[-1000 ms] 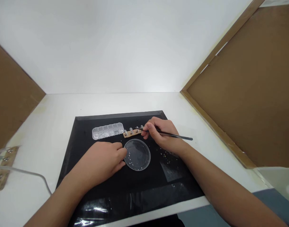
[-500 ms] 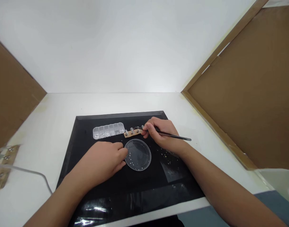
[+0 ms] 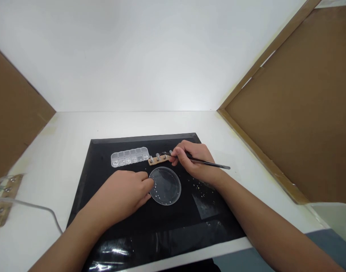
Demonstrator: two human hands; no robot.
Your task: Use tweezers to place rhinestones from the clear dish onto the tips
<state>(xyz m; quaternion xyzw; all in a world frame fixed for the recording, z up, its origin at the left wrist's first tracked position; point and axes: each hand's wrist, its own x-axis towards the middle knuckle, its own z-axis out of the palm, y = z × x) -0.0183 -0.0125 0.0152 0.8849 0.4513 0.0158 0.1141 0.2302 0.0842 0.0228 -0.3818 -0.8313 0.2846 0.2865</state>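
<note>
Fingers of the right hand (image 3: 197, 161) pinch the tweezers (image 3: 201, 161) over the wooden strip (image 3: 158, 160) just behind the dish (image 3: 165, 185), whose rim the left hand (image 3: 120, 196) touches; a slip could scatter beads.

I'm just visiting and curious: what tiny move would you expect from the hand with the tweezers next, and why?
Probably lower the thin metal tweezers slightly: the right hand holds their tips at a post of the small brown wooden strip, while the left hand touches the clear round dish.
</note>
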